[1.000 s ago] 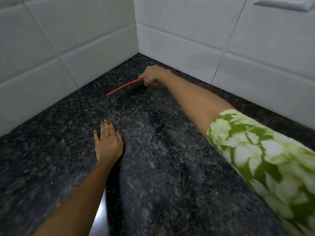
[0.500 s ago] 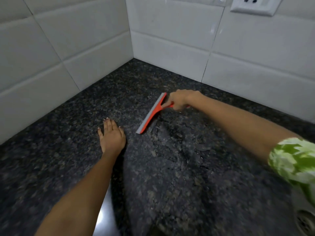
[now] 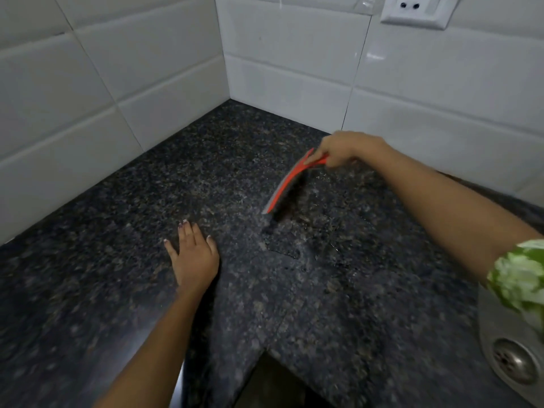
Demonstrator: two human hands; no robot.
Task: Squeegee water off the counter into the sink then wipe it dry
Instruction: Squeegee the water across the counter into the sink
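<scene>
My right hand (image 3: 347,148) grips the handle of a red squeegee (image 3: 287,184) with a grey blade. The blade slants down to the left and its lower end touches the dark speckled granite counter (image 3: 117,275). A film of water (image 3: 297,240) with shiny edges lies on the counter just in front of the blade. My left hand (image 3: 194,254) rests flat on the counter, fingers spread, to the left of the wet patch. The steel sink (image 3: 512,360) with its drain shows at the bottom right edge, partly hidden by my green and white sleeve.
White tiled walls (image 3: 147,69) meet in a corner behind the counter. A white wall socket (image 3: 412,10) sits at the top right. The counter's front edge forms an inner corner at the bottom centre (image 3: 265,351), with dark space below.
The squeegee has been drawn from the back corner toward me and to the right, leaving a streaked path. My left hand has stayed flat in place. The sink has come into view.
</scene>
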